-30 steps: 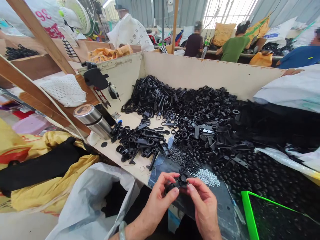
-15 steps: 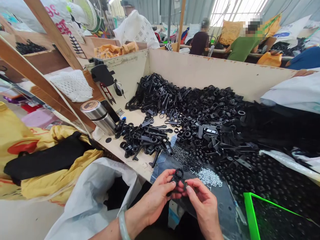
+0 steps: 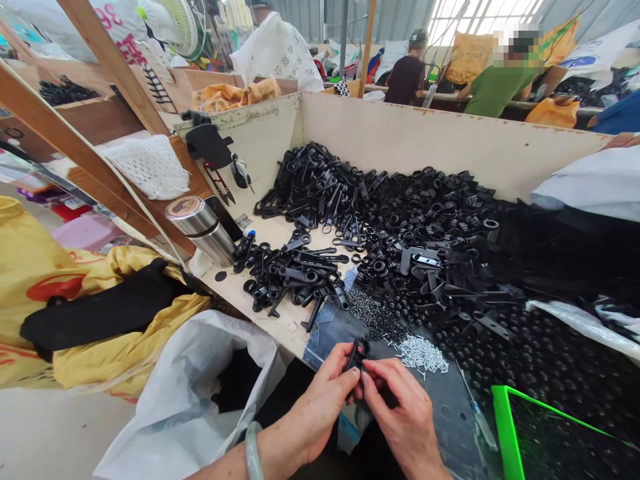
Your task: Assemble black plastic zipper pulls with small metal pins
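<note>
My left hand [image 3: 320, 403] is closed on a black plastic part with a toothed ring at its upper end [image 3: 360, 348], held over the bench front. Against the lower side of this part, the fingertips of my right hand [image 3: 406, 410] are pinched together; whatever is between them is hidden. Just beyond my hands lie a pile of short silvery pins or screws [image 3: 423, 353], small black pieces [image 3: 387, 328] and small grey metal pieces [image 3: 361, 303]. Similar black arm-shaped parts [image 3: 300, 273] form a heap to the left.
Large heaps of black arms [image 3: 320, 177] and rings [image 3: 435, 200] fill the bench's back. A screwdriver [image 3: 480, 417] and green-edged tray [image 3: 507, 433] are at right. A steel flask [image 3: 203, 230] stands left, above an open white sack [image 3: 185, 373]. Other people sit beyond the back panel [image 3: 425, 127].
My right hand has moved left, bringing its pinched fingertips against the black part in my left hand. The part has turned so its ring is seen more edge-on.
</note>
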Motion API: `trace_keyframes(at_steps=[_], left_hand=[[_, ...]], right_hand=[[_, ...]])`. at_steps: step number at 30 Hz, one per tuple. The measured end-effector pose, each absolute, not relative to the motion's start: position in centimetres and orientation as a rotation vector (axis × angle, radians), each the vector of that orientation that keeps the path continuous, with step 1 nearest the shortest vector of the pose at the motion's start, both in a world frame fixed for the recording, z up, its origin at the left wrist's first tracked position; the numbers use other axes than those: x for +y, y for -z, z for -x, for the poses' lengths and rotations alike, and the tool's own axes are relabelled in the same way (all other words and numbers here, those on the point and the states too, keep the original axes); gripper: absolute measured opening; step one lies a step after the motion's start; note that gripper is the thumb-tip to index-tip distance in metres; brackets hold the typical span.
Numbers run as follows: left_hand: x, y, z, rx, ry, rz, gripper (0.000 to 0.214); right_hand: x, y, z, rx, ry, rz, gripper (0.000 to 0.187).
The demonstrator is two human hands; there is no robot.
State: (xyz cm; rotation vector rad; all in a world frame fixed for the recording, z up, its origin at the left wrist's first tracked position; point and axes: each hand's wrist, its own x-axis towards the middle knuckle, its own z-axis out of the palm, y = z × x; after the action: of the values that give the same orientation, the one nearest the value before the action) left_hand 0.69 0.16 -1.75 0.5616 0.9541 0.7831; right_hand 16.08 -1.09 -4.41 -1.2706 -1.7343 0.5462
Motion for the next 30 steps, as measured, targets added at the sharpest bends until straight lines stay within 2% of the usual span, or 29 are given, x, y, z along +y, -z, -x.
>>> trace_keyframes(at_steps=[6, 10, 14, 30], left_hand=[[0.1, 2.0, -1.0, 1.018, -0.767, -0.660, 0.022], [0.2, 2.3, -1.2, 1.098, -0.758, -0.678, 0.026], [0.3, 2.4, -1.3, 1.115, -0.763, -0.688, 0.029], [0.1, 4.1, -1.8, 1.202, -0.739, -0.830, 0.012]], right_hand=[[-1.3, 4.7, -15.9, -1.863, -0.266, 1.288, 0.016], [-1.7, 5.3, -15.8, -1.909, -0.171, 1.291, 0.020], [-2.0, 5.8, -15.8, -1.959, -0.127, 1.272, 0.023], [-2.2, 6.1, -16.0, -2.035, 0.010, 1.280, 0.020]])
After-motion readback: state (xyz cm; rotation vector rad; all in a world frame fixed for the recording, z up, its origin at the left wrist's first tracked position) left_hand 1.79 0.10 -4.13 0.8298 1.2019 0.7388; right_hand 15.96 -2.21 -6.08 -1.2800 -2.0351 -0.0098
